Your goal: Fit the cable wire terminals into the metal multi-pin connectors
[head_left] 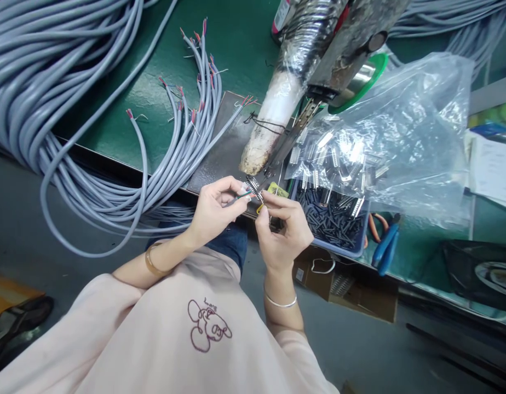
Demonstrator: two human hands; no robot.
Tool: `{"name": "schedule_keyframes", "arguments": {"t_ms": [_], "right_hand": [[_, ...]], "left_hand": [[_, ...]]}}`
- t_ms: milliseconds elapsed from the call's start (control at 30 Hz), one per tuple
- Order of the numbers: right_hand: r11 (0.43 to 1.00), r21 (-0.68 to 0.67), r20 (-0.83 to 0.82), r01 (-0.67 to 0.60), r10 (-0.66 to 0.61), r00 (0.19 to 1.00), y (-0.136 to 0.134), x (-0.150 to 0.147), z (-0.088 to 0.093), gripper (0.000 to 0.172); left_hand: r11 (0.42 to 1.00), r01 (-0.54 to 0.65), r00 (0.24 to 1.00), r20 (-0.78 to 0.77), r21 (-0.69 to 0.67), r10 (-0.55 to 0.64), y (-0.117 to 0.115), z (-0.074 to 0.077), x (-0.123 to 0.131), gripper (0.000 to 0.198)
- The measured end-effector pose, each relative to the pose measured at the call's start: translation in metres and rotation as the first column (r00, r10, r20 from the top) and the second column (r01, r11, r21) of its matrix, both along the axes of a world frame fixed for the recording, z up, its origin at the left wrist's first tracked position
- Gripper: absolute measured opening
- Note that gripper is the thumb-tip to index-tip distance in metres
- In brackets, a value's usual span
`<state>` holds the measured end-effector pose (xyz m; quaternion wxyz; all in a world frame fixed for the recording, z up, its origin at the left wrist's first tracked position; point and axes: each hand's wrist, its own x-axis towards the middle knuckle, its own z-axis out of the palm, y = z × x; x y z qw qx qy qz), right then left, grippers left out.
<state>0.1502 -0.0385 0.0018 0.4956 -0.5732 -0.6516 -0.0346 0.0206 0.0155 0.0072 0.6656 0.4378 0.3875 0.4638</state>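
Connector [255, 189], the little metal pin-type one, sits dead centre of the frame, just under the tip of the wrapped iron [286, 98]. It's pinched tight between the thumb and fingertips of the right hand [283, 232]. The left hand [214, 210] is closed around the grey cable end [241, 195], whose coloured wires are poking right up against the part. It's too small to tell if anything is actually joined. Progress-wise I'd guess it's early days: the stripped cable ends [195, 109] fanned out in the upper left all look bare, and the plastic bag [360, 158] and blue tray [362, 241] right of centre are loaded with parts. I can't spot a finished piece anywhere.
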Motion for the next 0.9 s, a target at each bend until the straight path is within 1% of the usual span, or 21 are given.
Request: {"name": "schedule_keyframes", "arguments": {"t_ms": [200, 600, 900], "right_hand": [[1.000, -0.012, -0.005, 0.001, -0.001, 1.000, 0.0011, 0.0009, 0.0000, 0.016], [1.000, -0.022, -0.034, -0.010, 0.009, 0.999, 0.0011, 0.0022, -0.0012, 0.016], [1.000, -0.022, -0.046, -0.021, 0.020, 0.999, 0.0017, 0.0021, -0.0017, 0.016]], "left_hand": [[1.000, -0.007, 1.000, 0.001, -0.011, 0.007, -0.0002, -0.0008, 0.0017, 0.024], [1.000, 0.004, 1.000, 0.013, 0.024, -0.004, 0.0003, 0.0005, 0.0004, 0.020], [0.999, -0.011, 0.999, -0.035, 0.048, 0.013, 0.0004, 0.0016, 0.0001, 0.016]]}}
